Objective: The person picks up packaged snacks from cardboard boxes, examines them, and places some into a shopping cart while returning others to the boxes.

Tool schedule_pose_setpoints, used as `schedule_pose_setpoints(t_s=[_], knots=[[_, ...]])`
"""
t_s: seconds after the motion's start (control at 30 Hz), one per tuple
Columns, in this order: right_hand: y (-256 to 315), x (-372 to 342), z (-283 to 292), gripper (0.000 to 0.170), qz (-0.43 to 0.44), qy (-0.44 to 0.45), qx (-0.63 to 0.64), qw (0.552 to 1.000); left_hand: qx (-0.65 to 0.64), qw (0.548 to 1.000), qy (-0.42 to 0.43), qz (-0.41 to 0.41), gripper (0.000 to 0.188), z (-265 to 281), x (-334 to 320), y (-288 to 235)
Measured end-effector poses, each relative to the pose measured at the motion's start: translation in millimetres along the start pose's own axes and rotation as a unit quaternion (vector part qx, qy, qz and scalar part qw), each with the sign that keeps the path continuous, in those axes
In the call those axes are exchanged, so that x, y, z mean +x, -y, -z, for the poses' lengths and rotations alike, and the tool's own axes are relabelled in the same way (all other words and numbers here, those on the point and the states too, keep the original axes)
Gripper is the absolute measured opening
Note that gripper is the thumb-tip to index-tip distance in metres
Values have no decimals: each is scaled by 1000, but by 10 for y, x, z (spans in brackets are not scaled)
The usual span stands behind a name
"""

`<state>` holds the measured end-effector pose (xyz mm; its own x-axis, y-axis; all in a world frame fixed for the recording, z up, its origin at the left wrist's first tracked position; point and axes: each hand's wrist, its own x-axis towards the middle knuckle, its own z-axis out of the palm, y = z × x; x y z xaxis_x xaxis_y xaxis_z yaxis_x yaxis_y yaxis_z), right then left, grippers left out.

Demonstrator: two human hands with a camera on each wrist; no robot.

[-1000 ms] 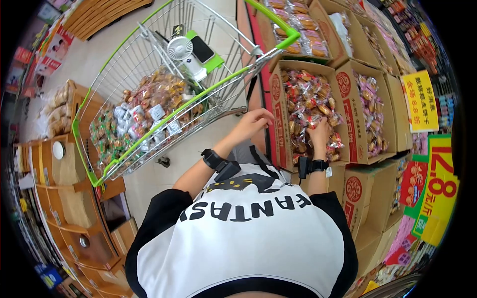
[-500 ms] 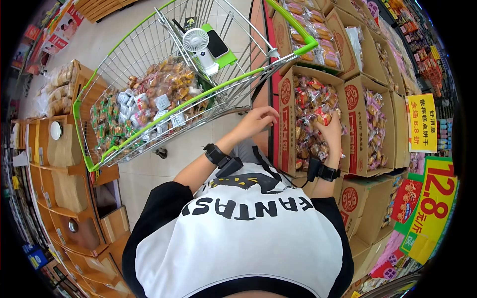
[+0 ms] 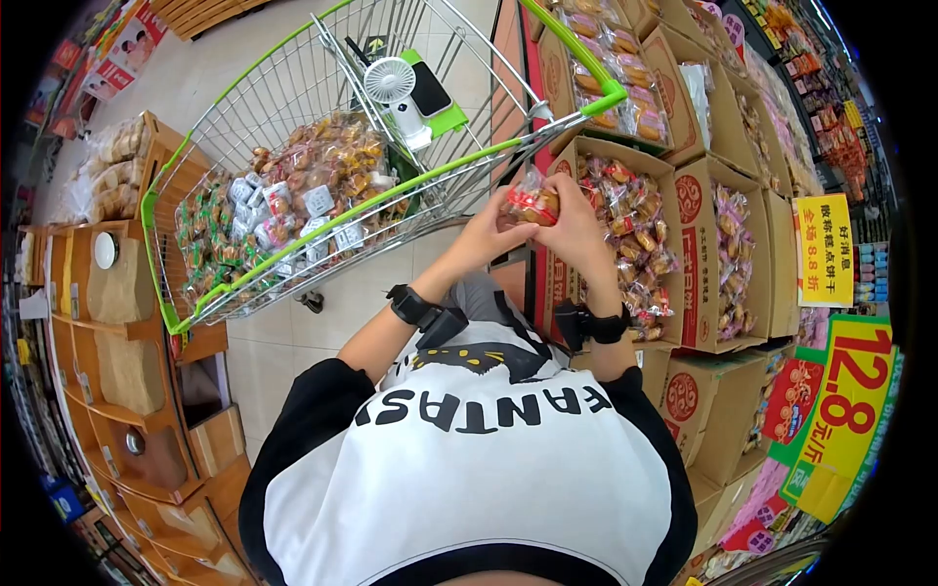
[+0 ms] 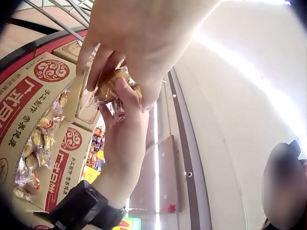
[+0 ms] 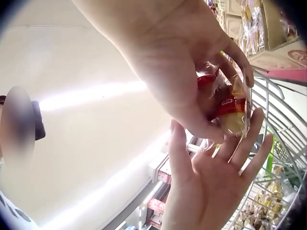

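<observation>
Clear-and-red wrapped mooncakes (image 3: 532,203) are between my two hands, in front of the box edge. My right hand (image 3: 578,227) grips them, its thumb and fingers around the wrappers (image 5: 231,106). From the other side my left hand (image 3: 489,230) meets them. In the right wrist view the left palm (image 5: 211,184) faces up, its fairly straight fingers at the wrappers and the thumb extended. The left wrist view shows a golden pastry (image 4: 115,86) under the right thumb. More wrapped mooncakes (image 3: 640,234) fill the open cardboard box (image 3: 674,303) to the right.
A green-rimmed shopping cart (image 3: 293,288) stands ahead to the left with bagged snacks (image 3: 337,166), a small white fan (image 3: 391,80) and a phone (image 3: 430,90). More boxes of packaged pastries (image 3: 733,254) line the right side. Wooden shelving (image 3: 137,371) is at left.
My right hand has come up out of the mooncake box with wrapped mooncakes and moved left to meet the left hand. The left hand has turned toward them.
</observation>
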<state>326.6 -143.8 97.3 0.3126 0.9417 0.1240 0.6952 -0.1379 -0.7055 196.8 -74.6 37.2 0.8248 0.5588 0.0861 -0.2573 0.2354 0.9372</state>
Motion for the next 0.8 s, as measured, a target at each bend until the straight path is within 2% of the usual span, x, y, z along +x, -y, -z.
schedule_pose_setpoints(t_s=[0.07,0.13,0.2,0.33,0.4,0.43,0.53,0.6,0.63,0.73,0.8], knots=[[84,56,-87,44,63,-27,-2,998,-18,999,-36,7,61,50,-33,-54],[208,106,-159,43,64,-31,-9,997,-21,994,-109,24,63,112,-65,-101],[286,176,-246,41,110,-42,-33,993,-26,992,-118,24,63,202,-100,-173],[482,335,-489,42,171,-43,-45,983,-71,983,-166,-29,56,358,-208,-311],[622,422,-610,45,197,-33,-46,979,-37,970,-231,-60,52,487,-262,-377],[684,467,-675,47,217,-25,-24,976,-36,962,-270,-31,47,511,-331,-460],[863,557,-862,51,236,18,13,972,-33,946,-311,-90,34,735,-472,-526],[1001,604,-950,51,277,58,68,957,-29,935,-339,-101,32,879,-611,-573],[1070,628,-973,49,270,94,89,954,-26,926,-360,-109,30,936,-681,-606],[1211,735,-1075,50,329,153,110,925,-40,904,-402,-136,28,1053,-889,-720],[1264,795,-1207,45,338,171,131,916,-33,902,-404,-149,29,1156,-1012,-753]])
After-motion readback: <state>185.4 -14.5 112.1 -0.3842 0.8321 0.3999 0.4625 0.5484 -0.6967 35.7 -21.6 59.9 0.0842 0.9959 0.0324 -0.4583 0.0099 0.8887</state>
